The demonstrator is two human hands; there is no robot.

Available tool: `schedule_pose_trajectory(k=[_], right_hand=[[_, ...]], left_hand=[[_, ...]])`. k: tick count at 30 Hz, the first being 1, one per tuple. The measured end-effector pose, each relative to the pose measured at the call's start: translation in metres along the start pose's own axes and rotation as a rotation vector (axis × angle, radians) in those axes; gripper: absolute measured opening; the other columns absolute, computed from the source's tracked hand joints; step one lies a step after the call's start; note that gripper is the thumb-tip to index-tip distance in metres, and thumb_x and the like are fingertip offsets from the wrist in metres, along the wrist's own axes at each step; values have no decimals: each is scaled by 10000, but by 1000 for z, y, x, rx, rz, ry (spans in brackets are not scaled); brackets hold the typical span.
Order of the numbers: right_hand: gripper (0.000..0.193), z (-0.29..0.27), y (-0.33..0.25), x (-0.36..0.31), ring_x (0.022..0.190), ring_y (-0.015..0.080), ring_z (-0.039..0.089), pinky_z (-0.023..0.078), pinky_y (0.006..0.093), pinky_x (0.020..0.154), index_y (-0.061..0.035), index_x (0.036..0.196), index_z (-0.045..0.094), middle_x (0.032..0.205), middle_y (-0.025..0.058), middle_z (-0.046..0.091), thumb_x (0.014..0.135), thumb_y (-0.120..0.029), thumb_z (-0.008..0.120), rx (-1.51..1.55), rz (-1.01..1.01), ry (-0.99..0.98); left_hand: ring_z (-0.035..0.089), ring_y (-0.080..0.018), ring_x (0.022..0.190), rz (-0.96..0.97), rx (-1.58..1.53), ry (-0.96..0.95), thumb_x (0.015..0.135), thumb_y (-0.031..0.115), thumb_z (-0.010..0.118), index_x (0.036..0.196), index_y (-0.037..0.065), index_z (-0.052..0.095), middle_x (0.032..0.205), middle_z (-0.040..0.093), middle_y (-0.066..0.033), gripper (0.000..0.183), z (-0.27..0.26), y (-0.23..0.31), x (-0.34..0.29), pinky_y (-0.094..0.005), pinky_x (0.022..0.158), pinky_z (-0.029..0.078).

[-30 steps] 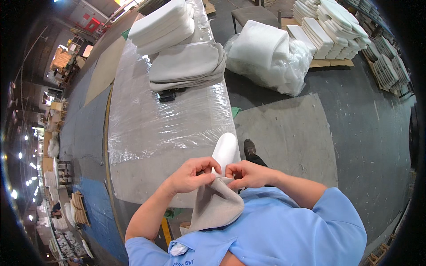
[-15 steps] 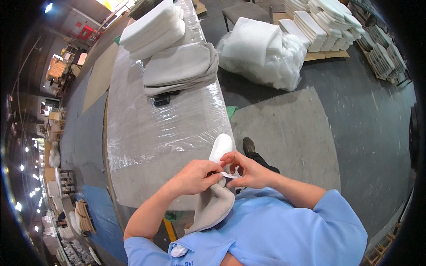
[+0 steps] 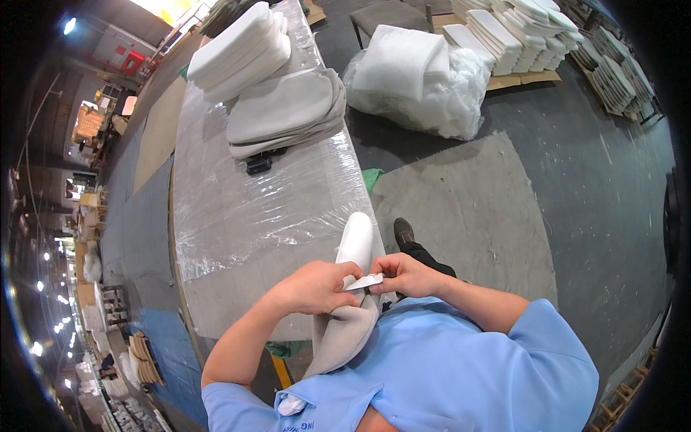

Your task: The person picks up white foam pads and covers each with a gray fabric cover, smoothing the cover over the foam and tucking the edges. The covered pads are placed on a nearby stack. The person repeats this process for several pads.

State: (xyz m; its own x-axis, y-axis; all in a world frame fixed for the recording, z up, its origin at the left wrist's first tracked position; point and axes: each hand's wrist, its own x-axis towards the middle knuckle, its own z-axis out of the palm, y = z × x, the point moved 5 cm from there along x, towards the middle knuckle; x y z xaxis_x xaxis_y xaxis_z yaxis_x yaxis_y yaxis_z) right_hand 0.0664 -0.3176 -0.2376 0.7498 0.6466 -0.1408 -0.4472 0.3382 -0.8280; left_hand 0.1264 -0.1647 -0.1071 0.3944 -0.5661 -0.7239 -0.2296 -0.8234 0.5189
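Observation:
At the table's near right corner, a white foam pad point(image 3: 355, 239) sticks out of a grey fabric cover point(image 3: 344, 335), whose lower part rests against my body. My left hand point(image 3: 317, 286) is closed at the cover's mouth, pinching its edge and one end of a narrow white strip point(image 3: 366, 281). My right hand point(image 3: 409, 276) pinches the other end of that strip between thumb and fingers. The strip lies across the pad where it enters the cover. What lies beneath my left fingers is hidden.
The plastic-wrapped table point(image 3: 266, 216) bears a stack of grey covers point(image 3: 284, 108), a black object point(image 3: 259, 164) and a stack of white pads point(image 3: 241, 54). Beyond its right edge are a plastic-wrapped white bundle point(image 3: 417, 79), more stacked pads point(image 3: 497, 43) and a chair point(image 3: 389, 16).
My right hand has closed on the white strip's end, and the strip now stretches between both hands. The grey cover has shifted slightly, and the view has moved a little.

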Motion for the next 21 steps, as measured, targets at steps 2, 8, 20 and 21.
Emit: schedule_pose_trajectory(k=[2,8,20,21], right_hand=[[151,1,0,0,917,53,612,490,254,838,-50,1071,694,978,-37,696,977,-132,780,75,-11,6],[152,9,-10,4,963,54,631,496,251,879,-46,1079,698,1025,-24,713,977,-123,780,115,-12,-6],[204,-8,4,2,827,59,588,465,244,742,-55,927,678,887,-32,682,897,-166,847,52,-3,310],[204,-8,1,-1,819,59,587,465,246,735,-58,917,670,874,-32,676,896,-162,845,-1,-28,353]], left_hand=[[721,-358,861,-18,82,21,960,323,704,1255,106,699,915,750,-175,367,0,7,2,-466,792,538],[696,-300,885,83,5,83,1014,270,641,1164,60,739,939,747,-155,276,0,-13,18,-419,795,532],[567,-76,823,-42,-387,-221,1052,288,637,1067,35,756,878,680,18,280,4,-39,36,-303,732,486],[550,-76,791,-18,-447,-224,1053,300,630,1031,40,747,848,660,26,286,9,-37,35,-301,707,477]])
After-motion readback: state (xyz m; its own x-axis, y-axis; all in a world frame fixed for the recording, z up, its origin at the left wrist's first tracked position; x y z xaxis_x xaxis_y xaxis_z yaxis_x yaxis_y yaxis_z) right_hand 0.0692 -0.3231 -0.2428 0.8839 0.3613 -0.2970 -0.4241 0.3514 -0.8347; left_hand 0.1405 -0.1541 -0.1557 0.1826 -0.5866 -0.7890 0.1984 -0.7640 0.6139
